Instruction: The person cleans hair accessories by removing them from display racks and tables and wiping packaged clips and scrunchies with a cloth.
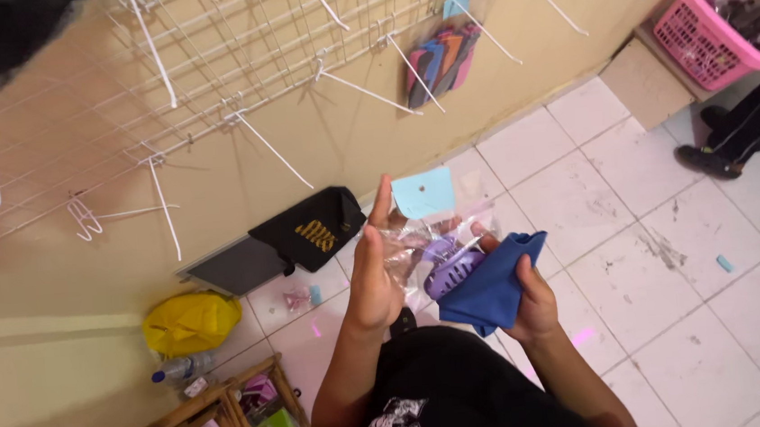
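Two closed grips: left hand (373, 282) on clear packet (432, 241); right hand (531, 299) on blue cloth (490, 288).

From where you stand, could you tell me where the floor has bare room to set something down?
The widest free patch is the white tile floor to the right of the right hand, short of the pink basket and another person's dark shoe. It is crowded to the left: black bag, yellow bag, bottle and wooden shelf.
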